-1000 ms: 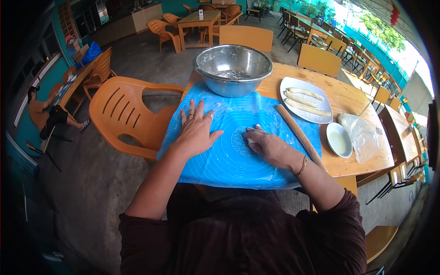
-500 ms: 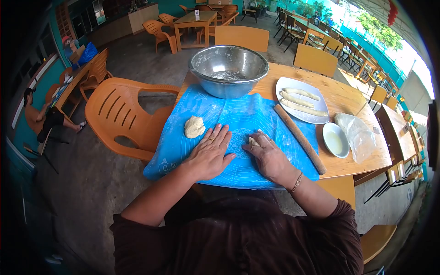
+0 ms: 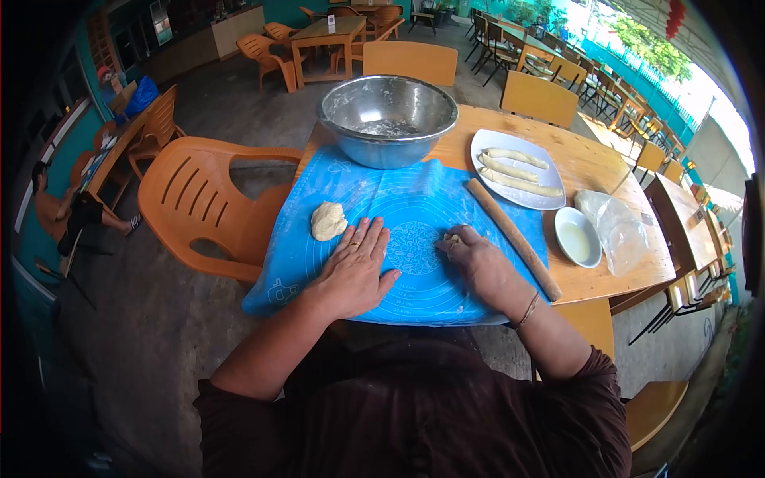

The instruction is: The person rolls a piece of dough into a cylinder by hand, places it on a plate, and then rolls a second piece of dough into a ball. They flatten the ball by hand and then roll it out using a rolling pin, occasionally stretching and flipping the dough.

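My left hand (image 3: 356,275) lies flat on the blue mat (image 3: 414,299), palm down with fingers spread and nothing in it. A lump of pale dough (image 3: 328,221) rests just beyond its fingertips, to the left. Right of the mat's printed circles, my right hand (image 3: 484,267) has its fingers curled round a small piece of dough (image 3: 453,239), mostly hidden by them. A wooden rolling pin (image 3: 514,239) lies slanted along the mat's right side. Several dough strips (image 3: 510,171) lie on the white plate (image 3: 551,199).
A metal bowl (image 3: 388,143) stands at the mat's far edge. On the right are a small white bowl (image 3: 578,237) and a clear plastic bag (image 3: 617,231). An orange chair (image 3: 199,199) stands left of the wooden table (image 3: 613,175). A person (image 3: 57,209) sits far left.
My right hand has moved slightly right, and its fingers have curled in more round the dough piece. My left hand remains flat on the mat. The view has shifted a little.
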Motion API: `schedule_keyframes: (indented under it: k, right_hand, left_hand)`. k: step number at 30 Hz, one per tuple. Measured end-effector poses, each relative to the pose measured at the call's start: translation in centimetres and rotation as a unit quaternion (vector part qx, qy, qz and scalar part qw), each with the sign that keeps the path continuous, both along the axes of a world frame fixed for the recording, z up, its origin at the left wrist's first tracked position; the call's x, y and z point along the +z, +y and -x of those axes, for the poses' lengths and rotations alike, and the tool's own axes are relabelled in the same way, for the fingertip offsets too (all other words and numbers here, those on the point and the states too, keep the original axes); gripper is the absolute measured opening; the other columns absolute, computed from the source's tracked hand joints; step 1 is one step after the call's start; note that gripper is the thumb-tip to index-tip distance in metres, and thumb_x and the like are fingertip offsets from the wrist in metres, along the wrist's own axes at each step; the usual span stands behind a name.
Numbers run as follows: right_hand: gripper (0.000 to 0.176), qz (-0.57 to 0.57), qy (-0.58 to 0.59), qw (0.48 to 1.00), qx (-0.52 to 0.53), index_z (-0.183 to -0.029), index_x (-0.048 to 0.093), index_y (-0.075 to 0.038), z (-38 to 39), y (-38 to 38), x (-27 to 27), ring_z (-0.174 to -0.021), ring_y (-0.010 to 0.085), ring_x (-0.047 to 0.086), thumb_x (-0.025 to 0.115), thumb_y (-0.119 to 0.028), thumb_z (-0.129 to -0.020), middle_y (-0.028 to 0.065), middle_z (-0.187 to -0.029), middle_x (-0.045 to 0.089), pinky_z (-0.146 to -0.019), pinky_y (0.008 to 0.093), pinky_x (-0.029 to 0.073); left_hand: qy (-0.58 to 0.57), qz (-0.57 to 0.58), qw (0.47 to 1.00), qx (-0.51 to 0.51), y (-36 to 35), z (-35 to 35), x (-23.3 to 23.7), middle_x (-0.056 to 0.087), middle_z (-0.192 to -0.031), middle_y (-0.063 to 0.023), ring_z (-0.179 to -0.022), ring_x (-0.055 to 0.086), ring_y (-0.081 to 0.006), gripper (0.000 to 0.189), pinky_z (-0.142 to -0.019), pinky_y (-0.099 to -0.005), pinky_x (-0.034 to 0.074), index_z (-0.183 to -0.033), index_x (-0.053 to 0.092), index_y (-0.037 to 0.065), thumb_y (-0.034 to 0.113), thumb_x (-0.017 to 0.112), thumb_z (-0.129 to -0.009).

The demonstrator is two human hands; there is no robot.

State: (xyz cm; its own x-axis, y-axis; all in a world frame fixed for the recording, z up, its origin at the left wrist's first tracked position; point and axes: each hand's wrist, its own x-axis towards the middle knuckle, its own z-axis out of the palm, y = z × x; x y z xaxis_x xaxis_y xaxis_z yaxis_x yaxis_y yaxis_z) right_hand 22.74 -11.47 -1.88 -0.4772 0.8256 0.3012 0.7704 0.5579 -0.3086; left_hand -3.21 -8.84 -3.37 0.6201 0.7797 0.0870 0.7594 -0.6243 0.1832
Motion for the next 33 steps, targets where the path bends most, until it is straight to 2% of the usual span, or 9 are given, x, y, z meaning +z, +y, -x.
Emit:
schedule_keyframes:
  k: [4,6,8,12,16,20,22,29,33]
  right_hand:
    - [0.032,0.079,0.109,0.990,-0.035,-0.126,0.061,0.000,-0.2,1.3,4.0,-0.105,0.0258,0.063,0.056,-0.006,-0.095,0.0158,-0.112,0.064,-0.092,0.0308,0.050]
    - [0.033,0.146,0.467,0.869,-0.069,-0.130,0.059,0.000,0.6,2.0,4.1,-0.106,0.0179,0.061,0.056,-0.011,-0.099,0.0105,-0.116,0.066,-0.089,0.0283,0.050]
    - [0.034,0.088,0.537,0.837,-0.062,-0.130,0.057,0.004,3.2,2.0,4.9,-0.106,0.0170,0.060,0.055,-0.007,-0.098,0.0121,-0.118,0.064,-0.090,0.0301,0.050]
    - [0.038,-0.167,0.223,0.959,-0.049,-0.133,0.054,0.004,8.8,-0.4,2.2,-0.128,0.0438,0.048,0.054,-0.012,-0.098,0.0277,-0.145,0.043,-0.115,0.0462,0.031]
    - [0.045,0.185,0.568,0.802,0.005,-0.121,0.064,0.004,2.8,0.9,4.7,-0.130,0.0261,0.049,0.045,-0.033,-0.104,0.0235,-0.136,0.055,-0.105,0.0392,0.042]
    - [0.066,0.008,0.470,0.881,-0.052,-0.139,0.050,0.002,1.2,5.2,6.6,-0.127,0.0264,0.052,0.032,-0.051,-0.104,0.0164,-0.132,0.060,-0.107,0.0406,0.038]
    - [0.074,0.359,0.484,0.794,-0.079,-0.148,0.039,0.000,2.6,5.4,7.9,-0.133,0.0235,0.045,0.029,-0.058,-0.103,0.0174,-0.140,0.053,-0.112,0.0354,0.032]
    - [0.057,-0.146,0.385,0.911,0.021,-0.143,0.040,0.009,8.3,0.5,5.8,-0.147,0.0424,0.020,0.040,-0.032,-0.104,0.0310,-0.150,0.035,-0.121,0.0432,0.014]
    - [0.059,-0.248,0.242,0.938,0.009,-0.149,0.028,0.005,5.9,2.9,5.0,-0.142,0.0430,0.032,0.047,-0.022,-0.101,0.0330,-0.145,0.041,-0.117,0.0449,0.027]
  left_hand:
    - [-0.096,0.164,0.982,0.009,1.8,-0.4,3.3,0.036,-0.150,-0.0290,-0.142,0.034,-0.0406,0.068,-0.116,-0.0457,0.030,-0.143,0.036,-0.011,0.043,0.045,-0.102]
    - [-0.264,0.251,0.931,0.016,2.6,-1.6,4.6,0.047,-0.142,-0.0293,-0.127,0.051,-0.0408,0.066,-0.107,-0.0489,0.041,-0.143,0.038,-0.005,0.046,0.047,-0.101]
    - [-0.656,0.438,0.613,0.041,3.1,-4.1,4.9,0.054,-0.128,-0.0278,-0.116,0.058,-0.0401,0.064,-0.101,-0.0491,0.045,-0.139,0.041,-0.002,0.048,0.050,-0.100]
    - [-0.713,0.520,0.452,0.129,2.2,-8.4,7.1,0.054,-0.106,-0.0175,-0.095,0.065,-0.0353,0.058,-0.081,-0.0451,0.056,-0.120,0.048,0.001,0.054,0.052,-0.097]
    - [-0.680,0.565,0.468,0.008,5.2,-8.0,2.4,0.061,-0.108,-0.0198,-0.092,0.065,-0.0319,0.056,-0.078,-0.0462,0.056,-0.116,0.054,-0.001,0.051,0.051,-0.098]
    - [-0.738,0.539,0.406,-0.027,3.8,-10.3,4.0,0.061,-0.119,-0.0193,-0.113,0.060,-0.0311,0.061,-0.099,-0.0467,0.048,-0.122,0.054,-0.004,0.052,0.043,-0.102]
    - [-0.745,0.515,0.424,-0.009,2.0,-12.0,6.0,0.058,-0.128,-0.0185,-0.119,0.057,-0.0299,0.066,-0.104,-0.0447,0.045,-0.129,0.049,-0.006,0.054,0.038,-0.103]
    - [-0.765,0.352,0.539,-0.023,3.8,-10.2,6.7,0.047,-0.143,-0.0146,-0.134,0.044,-0.0219,0.068,-0.111,-0.0307,0.034,-0.144,0.040,-0.002,0.051,0.025,-0.106]
    - [-0.725,0.216,0.645,-0.108,1.0,-10.8,5.7,0.041,-0.149,-0.0138,-0.137,0.040,-0.0213,0.064,-0.114,-0.0330,0.031,-0.149,0.032,-0.002,0.046,0.024,-0.108]
